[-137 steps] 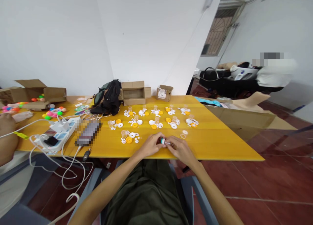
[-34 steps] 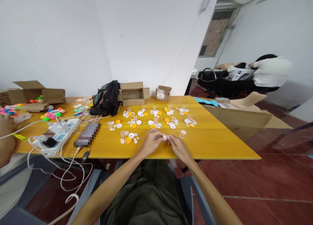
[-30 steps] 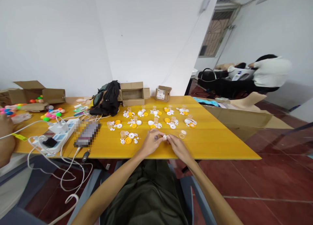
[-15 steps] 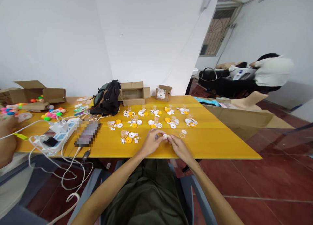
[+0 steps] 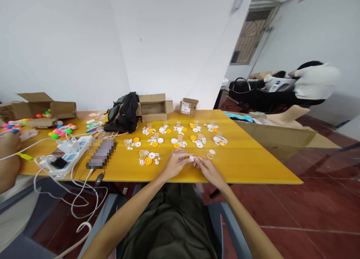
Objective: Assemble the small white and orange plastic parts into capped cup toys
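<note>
My left hand (image 5: 174, 165) and my right hand (image 5: 207, 169) meet just above the near edge of the table. Between their fingertips is a small white plastic piece with holes (image 5: 191, 158), pinched from both sides. A clear, see-through part (image 5: 180, 159) shows inside the curl of my left hand, mostly hidden by the fingers. Beyond my right hand lie a pale ring (image 5: 209, 156) and a small white disc (image 5: 212, 152). To the left of my left hand is a group with a clear cup (image 5: 142, 154), an orange wheel (image 5: 148, 161) and white perforated pieces (image 5: 142, 162).
Similar groups of cups, wheels and white pieces stand in rows on the yellow table (image 5: 247, 165). A phone (image 5: 101, 154), a power strip (image 5: 75, 152) and cables lie left. Behind are a black bag (image 5: 125, 112) and cardboard boxes (image 5: 153, 109). Another person's arm (image 5: 9, 161) shows far left.
The white piece has turned slightly between my fingertips, and my right fingers have shifted a little around it. Both hands stay in nearly the same place.
</note>
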### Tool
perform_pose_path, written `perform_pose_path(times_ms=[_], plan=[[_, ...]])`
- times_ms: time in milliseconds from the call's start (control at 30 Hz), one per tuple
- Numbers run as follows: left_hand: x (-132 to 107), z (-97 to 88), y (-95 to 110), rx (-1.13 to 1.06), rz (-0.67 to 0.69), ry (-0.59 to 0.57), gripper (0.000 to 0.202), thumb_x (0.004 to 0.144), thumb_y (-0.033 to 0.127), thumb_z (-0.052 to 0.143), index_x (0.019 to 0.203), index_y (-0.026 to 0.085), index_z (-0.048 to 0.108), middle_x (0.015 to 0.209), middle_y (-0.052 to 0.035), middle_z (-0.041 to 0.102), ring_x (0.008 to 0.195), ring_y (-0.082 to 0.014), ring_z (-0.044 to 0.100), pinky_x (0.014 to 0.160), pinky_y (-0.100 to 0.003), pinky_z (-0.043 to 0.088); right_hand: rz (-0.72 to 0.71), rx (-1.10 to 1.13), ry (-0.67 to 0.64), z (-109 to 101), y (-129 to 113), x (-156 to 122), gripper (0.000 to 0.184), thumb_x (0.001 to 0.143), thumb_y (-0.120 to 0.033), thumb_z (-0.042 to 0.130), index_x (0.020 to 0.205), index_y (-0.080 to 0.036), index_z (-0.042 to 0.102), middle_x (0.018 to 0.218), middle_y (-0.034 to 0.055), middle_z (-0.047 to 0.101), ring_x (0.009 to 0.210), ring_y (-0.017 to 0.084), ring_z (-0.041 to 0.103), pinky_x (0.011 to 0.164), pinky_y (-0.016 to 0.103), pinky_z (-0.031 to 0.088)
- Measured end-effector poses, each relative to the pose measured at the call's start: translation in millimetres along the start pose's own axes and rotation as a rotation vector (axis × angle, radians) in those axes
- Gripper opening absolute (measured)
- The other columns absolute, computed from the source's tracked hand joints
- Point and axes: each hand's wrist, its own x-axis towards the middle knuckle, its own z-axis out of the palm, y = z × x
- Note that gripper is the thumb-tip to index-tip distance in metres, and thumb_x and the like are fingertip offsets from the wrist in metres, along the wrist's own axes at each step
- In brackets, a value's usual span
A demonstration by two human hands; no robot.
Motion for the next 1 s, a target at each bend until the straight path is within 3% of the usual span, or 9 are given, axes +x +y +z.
perform_pose_path(times_ms=[133, 400, 667, 1000], plan=[[1.4, -1.2, -0.2, -0.036, -0.005, -0.021, 0.029, 0.092, 0.046, 0.067, 0.102, 0.023, 0.082, 0.086, -0.0067, 0.077, 0.088, -0.0234, 0.066, 0.085, -0.036, 0.053, 0.013, 0.027, -0.005, -1.5, 0.8, 0.2, 0.066, 0.086, -0.085, 0.034, 0.066, -0.025, 0.052, 0.060, -0.0002, 0.052, 0.059, 0.019, 0.050, 0.063, 0.033, 0.045], [2.1, -3.5, 3.6, -0.094, -0.068, -0.056, 0.034, 0.089, 0.053, 0.068, 0.099, 0.023, 0.083, 0.092, -0.0078, 0.079, 0.094, -0.0252, 0.067, 0.093, -0.040, 0.052, 0.027, 0.093, -0.029, -2.6, 0.5, 0.9, 0.067, 0.082, -0.089, 0.037, 0.065, -0.025, 0.053, 0.062, 0.0000, 0.055, 0.059, 0.018, 0.050, 0.063, 0.032, 0.047], [0.7, -2.7, 2.4, -0.050, -0.146, -0.027, 0.026, 0.086, 0.042, 0.074, 0.101, 0.023, 0.082, 0.091, -0.0065, 0.077, 0.093, -0.0234, 0.066, 0.088, -0.036, 0.053, 0.034, 0.104, -0.031, -2.6, -3.4, 3.0, 0.068, 0.082, -0.088, 0.037, 0.062, -0.025, 0.053, 0.058, -0.0003, 0.053, 0.058, 0.018, 0.049, 0.059, 0.032, 0.045], [-0.1, 0.1, 2.4, 0.035, -0.099, 0.004, 0.014, 0.087, 0.029, 0.073, 0.098, 0.023, 0.080, 0.095, -0.0039, 0.075, 0.096, -0.0218, 0.065, 0.094, -0.035, 0.050, 0.052, 0.144, -0.022, -4.3, -5.3, 2.0, 0.068, 0.081, -0.088, 0.041, 0.061, -0.024, 0.056, 0.054, -0.0023, 0.047, 0.054, 0.017, 0.045, 0.055, 0.031, 0.042]])
